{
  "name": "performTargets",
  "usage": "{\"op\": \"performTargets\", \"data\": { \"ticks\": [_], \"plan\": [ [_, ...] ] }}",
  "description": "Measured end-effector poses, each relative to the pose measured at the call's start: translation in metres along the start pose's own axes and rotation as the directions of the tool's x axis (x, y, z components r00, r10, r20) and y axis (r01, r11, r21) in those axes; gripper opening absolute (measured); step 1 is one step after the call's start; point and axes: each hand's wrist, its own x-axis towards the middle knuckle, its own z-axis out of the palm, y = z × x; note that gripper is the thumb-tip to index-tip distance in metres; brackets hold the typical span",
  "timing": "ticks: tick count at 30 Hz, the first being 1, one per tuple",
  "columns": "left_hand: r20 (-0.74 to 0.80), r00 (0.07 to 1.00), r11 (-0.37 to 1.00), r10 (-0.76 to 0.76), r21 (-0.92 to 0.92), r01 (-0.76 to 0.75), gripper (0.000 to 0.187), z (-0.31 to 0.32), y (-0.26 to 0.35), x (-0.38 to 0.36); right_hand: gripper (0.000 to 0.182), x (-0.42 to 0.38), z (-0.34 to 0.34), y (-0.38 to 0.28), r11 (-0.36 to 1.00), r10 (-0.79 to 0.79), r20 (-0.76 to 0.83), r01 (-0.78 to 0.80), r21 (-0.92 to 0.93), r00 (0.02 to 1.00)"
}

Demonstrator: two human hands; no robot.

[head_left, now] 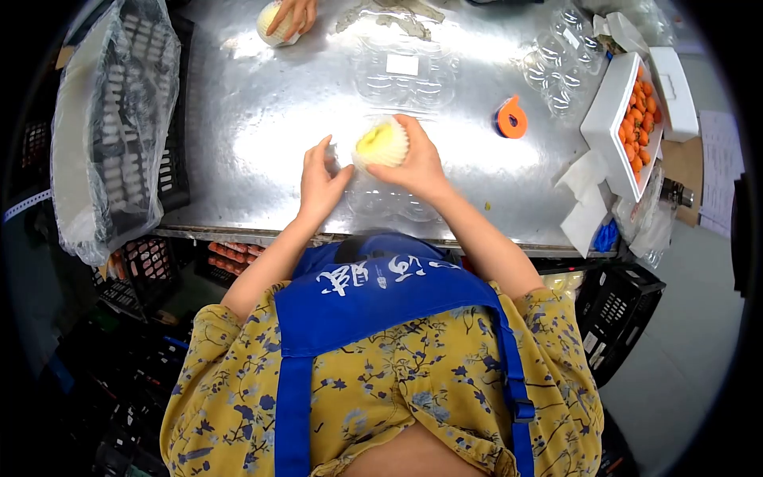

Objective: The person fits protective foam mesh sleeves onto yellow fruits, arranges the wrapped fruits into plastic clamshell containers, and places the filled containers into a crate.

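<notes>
My right hand (417, 163) is closed around a pale yellow fruit (381, 145) wrapped in a white foam net; its exact kind I cannot make out. To the left of the fruit is my left hand (322, 184), thumb and fingers apart, with nothing visible in it. Below both hands lies part of a clear plastic clamshell box (389, 205), partly hidden by my hands and wrists. Its moulded lid part with a white label (402, 64) spreads out farther up the metal table (246, 151).
At the top, another person's hand (296, 17) rests on a foam-netted fruit (274, 24). An orange tape dispenser (513, 118) and clear plastic boxes (560, 67) lie right. A white foam box (608, 131) holds small orange fruits. Plastic-covered crates (119, 119) stand left.
</notes>
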Motion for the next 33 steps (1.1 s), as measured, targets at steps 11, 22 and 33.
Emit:
{"op": "performTargets", "data": {
  "ticks": [11,22,33],
  "plan": [
    [0.234,0.969,0.994,-0.083,0.094,0.062,0.063,0.003,-0.013,0.016,0.070,0.021,0.034,-0.014,0.793,-0.067,-0.097,-0.006,-0.610,0.993],
    [0.258,0.961,0.995,-0.099,0.044,0.091,0.064,-0.010,-0.006,0.020,0.073,0.034,0.025,-0.022,0.799,-0.052,0.020,0.053,-0.599,0.998],
    [0.208,0.976,0.995,-0.068,0.091,0.050,0.063,-0.018,-0.008,0.020,0.085,0.035,0.030,-0.005,0.862,-0.239,0.054,0.238,-0.447,0.969]
  ]
}}
